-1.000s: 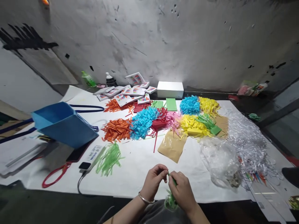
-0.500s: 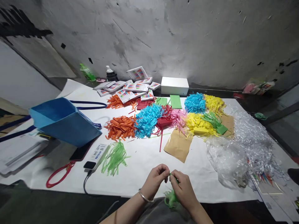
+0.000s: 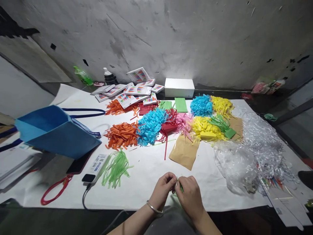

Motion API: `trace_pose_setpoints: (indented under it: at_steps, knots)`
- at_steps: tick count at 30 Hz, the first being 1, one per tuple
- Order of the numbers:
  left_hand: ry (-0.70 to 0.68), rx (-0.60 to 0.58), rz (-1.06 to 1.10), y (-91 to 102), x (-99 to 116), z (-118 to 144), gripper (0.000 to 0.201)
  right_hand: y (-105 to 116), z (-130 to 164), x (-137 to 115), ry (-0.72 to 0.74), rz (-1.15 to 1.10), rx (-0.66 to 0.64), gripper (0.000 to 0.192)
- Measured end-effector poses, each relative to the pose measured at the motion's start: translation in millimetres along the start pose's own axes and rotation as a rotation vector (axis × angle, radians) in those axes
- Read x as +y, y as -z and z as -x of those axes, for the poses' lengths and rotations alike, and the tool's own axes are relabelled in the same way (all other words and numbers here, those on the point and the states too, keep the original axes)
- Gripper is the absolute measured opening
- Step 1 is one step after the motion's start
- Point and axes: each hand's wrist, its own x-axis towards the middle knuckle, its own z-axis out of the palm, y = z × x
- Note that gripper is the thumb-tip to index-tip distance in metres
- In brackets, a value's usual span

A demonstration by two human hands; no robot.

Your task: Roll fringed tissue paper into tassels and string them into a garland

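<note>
Head view: left hand [image 3: 163, 192] and right hand [image 3: 189, 195] grip pinching green paper strip [image 3: 181, 188]; green strips pile [image 3: 114, 167] left, brown envelope [image 3: 184, 151] ahead.

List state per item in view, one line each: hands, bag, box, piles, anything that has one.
left hand: fingers pinched on green paper strip
right hand: fingers pinched on the same strip
blue bag: tipped on its side, mouth open
white box: closed
green strip bundle: loose, fanned on white table sheet
brown envelope: lying flat
clear plastic bag: crumpled
</note>
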Motion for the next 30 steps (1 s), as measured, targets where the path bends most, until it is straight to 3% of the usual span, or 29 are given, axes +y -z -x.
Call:
trace_pose_setpoints:
  at_steps: [5, 8, 17, 21, 30]
  knots:
    - [0.060, 0.036, 0.038, -2.4, 4.9, -1.9, 0.038, 5.3, -3.8, 0.9, -0.175, -0.386, -0.129, 0.025]
    - [0.115, 0.051, 0.107, -2.2, 4.3, -2.7, 0.040, 6.9, -3.7, 3.8, -0.184, -0.403, -0.118, 0.025]
    - [0.095, 0.085, 0.131, -3.1, -1.6, -0.5, 0.039, 4.2, 2.2, 7.8, -0.095, -0.349, -0.130, 0.023]
    - [0.096, 0.079, 0.128, -4.7, -1.7, 0.7, 0.040, 1.1, 4.0, 4.2, -0.125, -0.292, -0.058, 0.022]
    - [0.005, -0.052, 0.012, 4.3, 3.7, 1.7, 0.038, 1.4, 2.1, 8.0, -0.400, -0.735, -0.100, 0.029]
